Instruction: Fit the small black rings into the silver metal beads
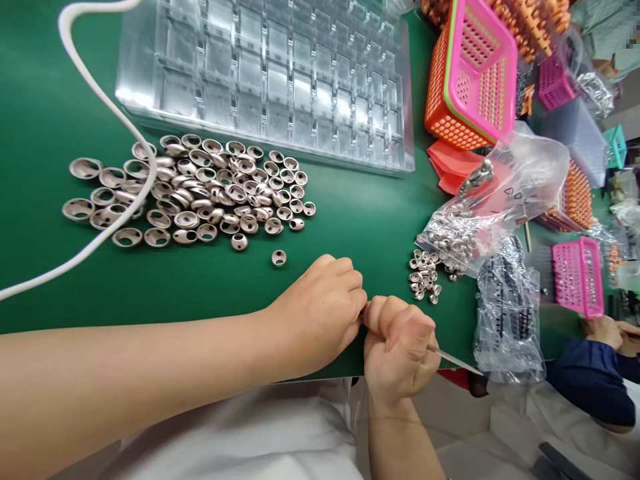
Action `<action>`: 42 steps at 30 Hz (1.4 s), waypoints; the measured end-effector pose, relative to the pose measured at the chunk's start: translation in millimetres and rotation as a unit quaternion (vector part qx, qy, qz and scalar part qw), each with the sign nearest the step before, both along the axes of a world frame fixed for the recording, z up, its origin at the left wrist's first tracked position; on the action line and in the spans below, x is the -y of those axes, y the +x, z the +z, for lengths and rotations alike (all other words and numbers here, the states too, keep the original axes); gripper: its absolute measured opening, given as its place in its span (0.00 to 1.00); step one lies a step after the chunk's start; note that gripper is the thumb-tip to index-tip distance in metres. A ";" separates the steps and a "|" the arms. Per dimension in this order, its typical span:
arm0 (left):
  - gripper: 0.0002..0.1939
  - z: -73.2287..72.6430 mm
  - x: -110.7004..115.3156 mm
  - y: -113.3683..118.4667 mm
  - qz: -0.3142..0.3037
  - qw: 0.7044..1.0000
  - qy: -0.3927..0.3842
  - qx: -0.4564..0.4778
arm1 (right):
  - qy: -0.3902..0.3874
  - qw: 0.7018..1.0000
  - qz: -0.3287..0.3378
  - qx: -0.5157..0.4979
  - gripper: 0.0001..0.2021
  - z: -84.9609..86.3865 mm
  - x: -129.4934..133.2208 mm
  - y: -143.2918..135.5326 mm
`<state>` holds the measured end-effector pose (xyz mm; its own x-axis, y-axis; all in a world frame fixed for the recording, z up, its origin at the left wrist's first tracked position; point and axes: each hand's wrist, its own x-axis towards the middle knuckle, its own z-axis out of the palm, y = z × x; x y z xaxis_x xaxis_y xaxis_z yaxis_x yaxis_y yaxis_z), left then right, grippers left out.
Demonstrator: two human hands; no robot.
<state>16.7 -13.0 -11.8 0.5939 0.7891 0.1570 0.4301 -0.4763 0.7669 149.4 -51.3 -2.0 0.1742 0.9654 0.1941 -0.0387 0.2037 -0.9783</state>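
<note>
My left hand is closed in a fist near the table's front edge, its knuckles against my right hand. What the left fingers grip is hidden, though a small dark bit shows between the two hands. My right hand is also closed, thumb bent on top. Out of its far side sticks a thin, pale, straight strip, whose kind I cannot make out. Left of my hands lies a spread pile of silver oval metal rings with holes. A single ring lies apart, closest to my left hand.
A clear compartment tray stands behind the pile. A white cable crosses the left side. To the right are small metal parts, plastic bags, and pink baskets. Another person's hands work at far right.
</note>
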 end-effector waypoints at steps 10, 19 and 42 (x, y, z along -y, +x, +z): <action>0.04 -7.5 1.1 1.8 0.013 1.000 -0.004 0.009 | -0.037 0.992 -0.059 -0.105 0.27 6.4 -8.1 4.5; 0.05 0.2 -1.4 -0.5 0.000 1.000 -0.027 -0.005 | -0.030 0.993 -0.071 -0.084 0.27 3.9 -4.1 2.4; 0.05 4.2 -2.1 1.0 0.001 0.999 -0.019 -0.028 | -0.026 0.997 -0.003 -0.066 0.23 -5.7 -6.4 6.6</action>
<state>17.6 -10.9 -7.6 0.5987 0.7955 0.0936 0.4740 -0.4461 0.7592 156.0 -44.9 -7.7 0.2014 0.9723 0.1183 -0.1671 0.1531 -0.9740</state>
